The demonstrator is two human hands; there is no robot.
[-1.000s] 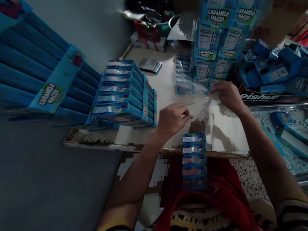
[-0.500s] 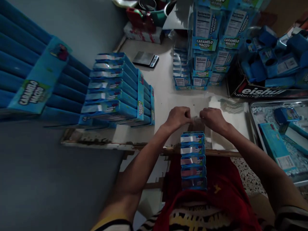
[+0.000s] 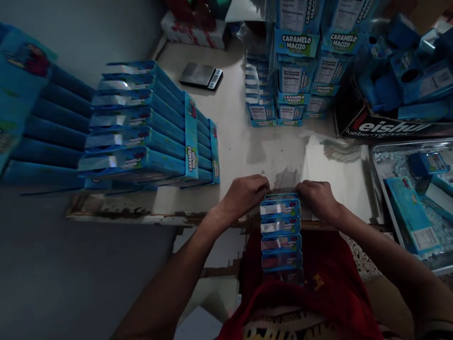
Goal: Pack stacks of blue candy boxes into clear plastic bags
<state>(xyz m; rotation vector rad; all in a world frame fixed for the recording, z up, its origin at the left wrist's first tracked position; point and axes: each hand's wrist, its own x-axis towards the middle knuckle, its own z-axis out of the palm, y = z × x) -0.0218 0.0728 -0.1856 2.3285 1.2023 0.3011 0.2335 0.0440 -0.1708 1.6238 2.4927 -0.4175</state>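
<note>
A row of small blue candy boxes (image 3: 281,225) stands between my forearms, from the table's front edge back over my lap. At its far left corner, my left hand (image 3: 249,191) is closed, thumb and fingers pinched together. My right hand (image 3: 316,196) is closed the same way at the far right corner. Between the hands, a thin see-through plastic film (image 3: 286,178) shows faintly beyond the row. Its edges seem to be in both pinches, though the fingertips partly hide them.
Stacked blue candy boxes (image 3: 166,151) stand at left. Plastic-wrapped packs (image 3: 293,75) rise at the back, beside a small scale (image 3: 201,75). On the right are a black carton (image 3: 385,125) of blue boxes, white paper (image 3: 332,174) and a clear tray (image 3: 392,212) with pale candies.
Both hands have come nearer to me and moved apart, from beyond the row of boxes to its far corners. The head view has shifted, so the left stacks sit farther left.
</note>
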